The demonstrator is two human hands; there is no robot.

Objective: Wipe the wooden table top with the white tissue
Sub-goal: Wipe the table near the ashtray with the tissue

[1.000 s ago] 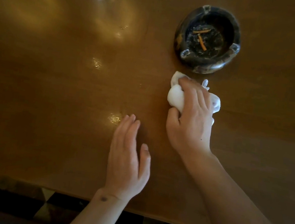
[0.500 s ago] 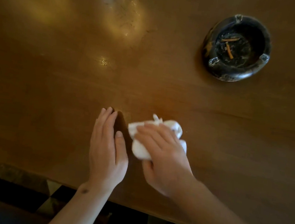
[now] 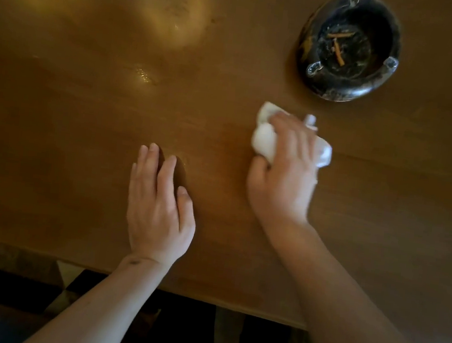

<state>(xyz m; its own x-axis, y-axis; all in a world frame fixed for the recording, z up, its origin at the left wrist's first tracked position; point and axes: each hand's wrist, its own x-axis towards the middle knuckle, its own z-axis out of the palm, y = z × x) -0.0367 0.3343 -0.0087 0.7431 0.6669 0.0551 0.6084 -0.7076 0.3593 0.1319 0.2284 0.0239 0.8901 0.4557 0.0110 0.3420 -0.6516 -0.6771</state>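
A glossy brown wooden table top (image 3: 79, 115) fills most of the view. My right hand (image 3: 285, 175) presses a crumpled white tissue (image 3: 263, 140) onto the wood right of centre, with the fingers wrapped over it. The wad sticks out on both sides of my fingers. My left hand (image 3: 159, 206) lies flat on the table near the front edge, fingers together, holding nothing. It rests about a hand's width left of the tissue.
A dark round ashtray (image 3: 348, 48) with orange butts inside stands at the back right, a little beyond the tissue. The table's front edge (image 3: 204, 300) runs below my wrists, with a dark floor under it. Bright reflections shine at the back left.
My right hand has slid the tissue away from my left hand, to the right and farther back toward the ashtray. The left hand stays flat in place.
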